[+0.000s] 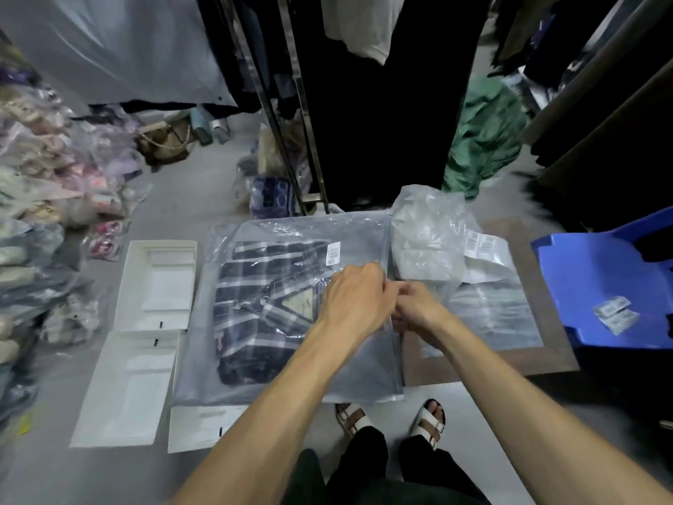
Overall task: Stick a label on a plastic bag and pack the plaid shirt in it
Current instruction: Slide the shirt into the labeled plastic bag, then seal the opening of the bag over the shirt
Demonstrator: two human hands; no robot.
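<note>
A folded navy-and-white plaid shirt (255, 308) lies inside a clear plastic bag (364, 235) flat on the floor in front of me. A small white barcode label (333, 253) is stuck on the bag near its upper right. My left hand (355, 295) and my right hand (418, 306) meet at the bag's right edge, fingers pinched on the plastic there. The fingertips are partly hidden by each other.
White cardboard inserts (153, 286) lie left of the bag. A bagged white garment (426, 238) with a strip of labels (484, 249) sits to the right on flat plastic bags (491, 315). A blue plastic stool (604, 286) stands far right. Packed goods are piled at left (47, 198).
</note>
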